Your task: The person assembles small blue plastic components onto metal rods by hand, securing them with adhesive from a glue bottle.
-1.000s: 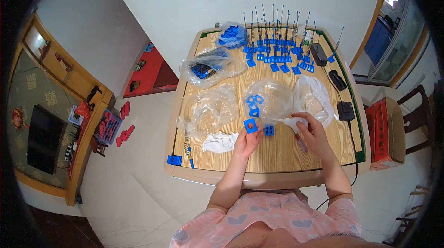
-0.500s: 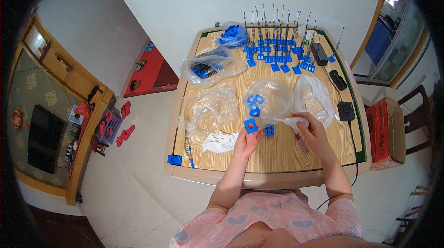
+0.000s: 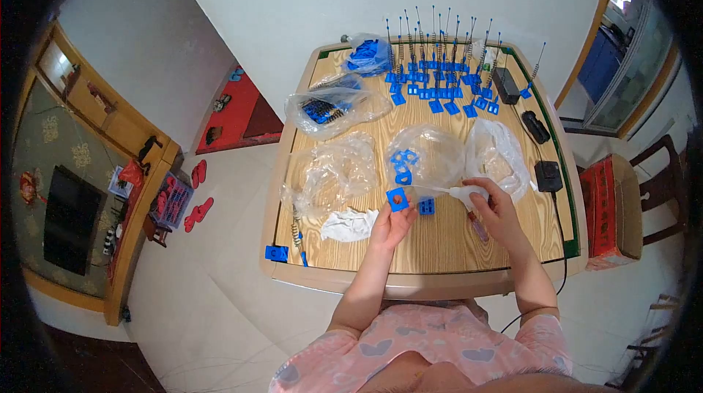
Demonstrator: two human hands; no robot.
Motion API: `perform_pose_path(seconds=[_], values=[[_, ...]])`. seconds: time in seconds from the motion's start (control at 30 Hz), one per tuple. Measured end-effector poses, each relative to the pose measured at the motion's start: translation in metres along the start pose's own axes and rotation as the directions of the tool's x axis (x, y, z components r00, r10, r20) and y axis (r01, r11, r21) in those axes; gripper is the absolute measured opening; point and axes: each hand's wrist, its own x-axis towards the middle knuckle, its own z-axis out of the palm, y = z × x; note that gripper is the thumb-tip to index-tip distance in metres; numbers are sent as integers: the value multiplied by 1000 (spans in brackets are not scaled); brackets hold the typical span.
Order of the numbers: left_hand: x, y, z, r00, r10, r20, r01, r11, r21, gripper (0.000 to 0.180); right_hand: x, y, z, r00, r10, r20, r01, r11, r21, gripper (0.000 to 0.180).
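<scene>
My left hand (image 3: 392, 229) grips a square blue plastic piece (image 3: 398, 199) with a round opening at its middle, held up over the table's near half. My right hand (image 3: 495, 206) is wrapped around a white squeeze bottle (image 3: 469, 195); its long thin nozzle points left toward the blue piece. Whether the tip touches it I cannot tell. Beneath the right hand lies a small tool with a reddish clear handle (image 3: 478, 226). Another blue block (image 3: 426, 207) sits just right of my left hand. A clear plastic bag (image 3: 439, 155) with blue parts (image 3: 403, 159) lies beyond.
Several blue bases with upright springs and rods (image 3: 443, 82) fill the table's far side. Bags of blue parts (image 3: 368, 56) and springs (image 3: 322, 111) lie left. A white cloth (image 3: 349, 225), a spring piece (image 3: 298, 235), a white bag (image 3: 498, 155) and a black adapter (image 3: 548, 176) lie about.
Almost nothing differs. The blue piece in my left hand is tilted very slightly; the right hand and bottle stay in place.
</scene>
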Motion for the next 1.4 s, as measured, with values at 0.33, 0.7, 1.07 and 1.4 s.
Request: perform_pose_path(seconds=[0.33,0.7,1.07,1.4], values=[[0,0,-4,1000,5,-6,-5,1000,-3,34,-4,-6,0,988,-83,-132,100,987,129,22],[2,0,4,1000,6,14,-6,1000,-8,27,-7,3,-6,985,-90,-147,104,990,91,22],[1,0,4,1000,4,18,-4,1000,-29,26,-10,-11,-7,992,-56,-110,60,998,35,21],[0,-1,-2,1000,19,-19,-19,1000,3,33,-10,-12,-8,995,-41,-89,43,999,23,22]])
